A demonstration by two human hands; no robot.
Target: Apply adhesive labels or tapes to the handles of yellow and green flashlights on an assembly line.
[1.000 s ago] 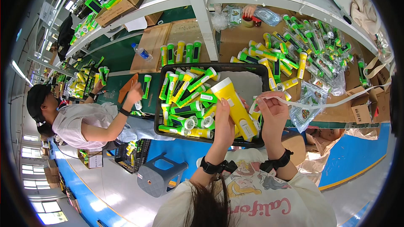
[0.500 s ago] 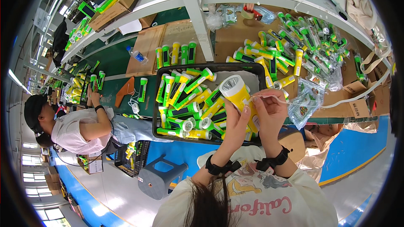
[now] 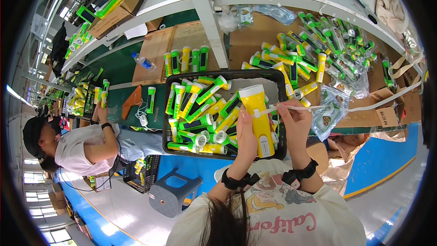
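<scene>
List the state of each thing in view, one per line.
Yellow flashlight: held upright over the tray.
Left hand: gripping the flashlight body.
Right hand: pinching a white strap.
Black tray: full of flashlights lying flat.
Water bottle: lying on its side.

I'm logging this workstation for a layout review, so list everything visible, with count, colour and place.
yellow plastic torch: one, yellow, held over the tray
white strap: one, white, running from the torch to the right
black plastic tray: one, black, centre, full of yellow-green torches
loose torches: many, yellow-green, upper right on cardboard
clear bags: several, right of tray
water bottle: one, clear-blue, upper left
grey stool: one, on the floor below the tray
co-worker: one, white top, left
left hand: grips the torch
right hand: pinches the strap
</scene>
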